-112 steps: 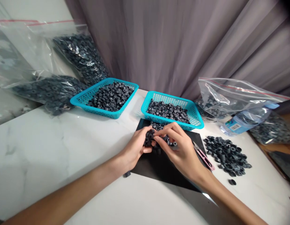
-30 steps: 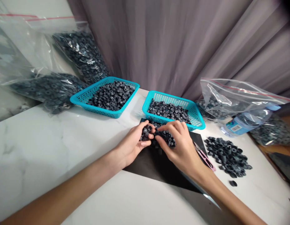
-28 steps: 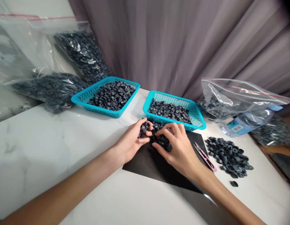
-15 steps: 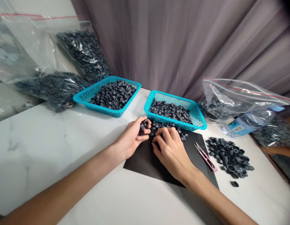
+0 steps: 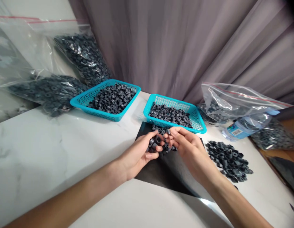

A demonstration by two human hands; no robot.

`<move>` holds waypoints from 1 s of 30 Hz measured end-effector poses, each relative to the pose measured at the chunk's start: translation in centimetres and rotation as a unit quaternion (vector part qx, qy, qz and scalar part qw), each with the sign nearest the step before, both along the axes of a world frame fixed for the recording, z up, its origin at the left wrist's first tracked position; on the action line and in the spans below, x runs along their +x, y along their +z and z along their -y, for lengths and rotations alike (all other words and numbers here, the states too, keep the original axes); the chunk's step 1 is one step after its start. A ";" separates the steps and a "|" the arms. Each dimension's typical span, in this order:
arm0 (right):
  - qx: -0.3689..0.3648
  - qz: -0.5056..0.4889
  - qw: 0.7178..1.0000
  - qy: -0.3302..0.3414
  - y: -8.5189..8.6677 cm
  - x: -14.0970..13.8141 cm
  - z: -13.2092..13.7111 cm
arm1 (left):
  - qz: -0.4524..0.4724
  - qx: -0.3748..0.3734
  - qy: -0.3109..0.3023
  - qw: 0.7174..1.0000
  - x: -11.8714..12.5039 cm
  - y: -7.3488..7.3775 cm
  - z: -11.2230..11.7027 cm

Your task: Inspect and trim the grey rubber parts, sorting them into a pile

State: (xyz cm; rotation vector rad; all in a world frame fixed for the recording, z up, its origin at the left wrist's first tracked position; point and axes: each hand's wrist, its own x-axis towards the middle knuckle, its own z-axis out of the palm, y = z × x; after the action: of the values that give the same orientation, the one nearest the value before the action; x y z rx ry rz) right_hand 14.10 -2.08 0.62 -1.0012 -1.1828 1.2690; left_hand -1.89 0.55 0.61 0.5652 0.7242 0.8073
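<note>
Several small dark grey ring-shaped parts [image 5: 154, 144] lie in my left hand [image 5: 139, 152], whose fingers curl round them. My right hand [image 5: 188, 144] is close beside it, pinching one small dark grey part [image 5: 168, 131] between thumb and forefinger. Under and behind both hands, a loose pile of the same parts [image 5: 164, 129] rests on a black sheet [image 5: 158, 177]. Just beyond the pile stands a blue perforated basket [image 5: 202, 128], partly filled with these parts. The pink snips are hidden, apparently behind my right hand and forearm.
Another blue basket [image 5: 118, 117] of parts stands at back left, near filled clear bags [image 5: 82, 57]. To the right are a separate heap of parts [image 5: 228, 161], a plastic bottle [image 5: 251, 123] and a zip bag [image 5: 215, 107]. A grey curtain [image 5: 161, 47] hangs behind.
My right hand has lifted from the pile and turned, now pinching a single part near my left hand. My left hand has shifted slightly right and closer to me, still holding parts.
</note>
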 end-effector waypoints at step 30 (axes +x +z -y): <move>0.173 0.296 0.939 0.032 0.7 1.6 0.0 | -0.013 -0.012 -0.008 1.000 0.4 0.0 1.0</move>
State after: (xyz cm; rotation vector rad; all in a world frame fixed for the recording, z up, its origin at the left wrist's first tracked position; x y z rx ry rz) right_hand 15.67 -2.13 1.31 -1.1162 -1.8403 0.7717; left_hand -1.50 -0.42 0.59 0.5600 0.7506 0.7774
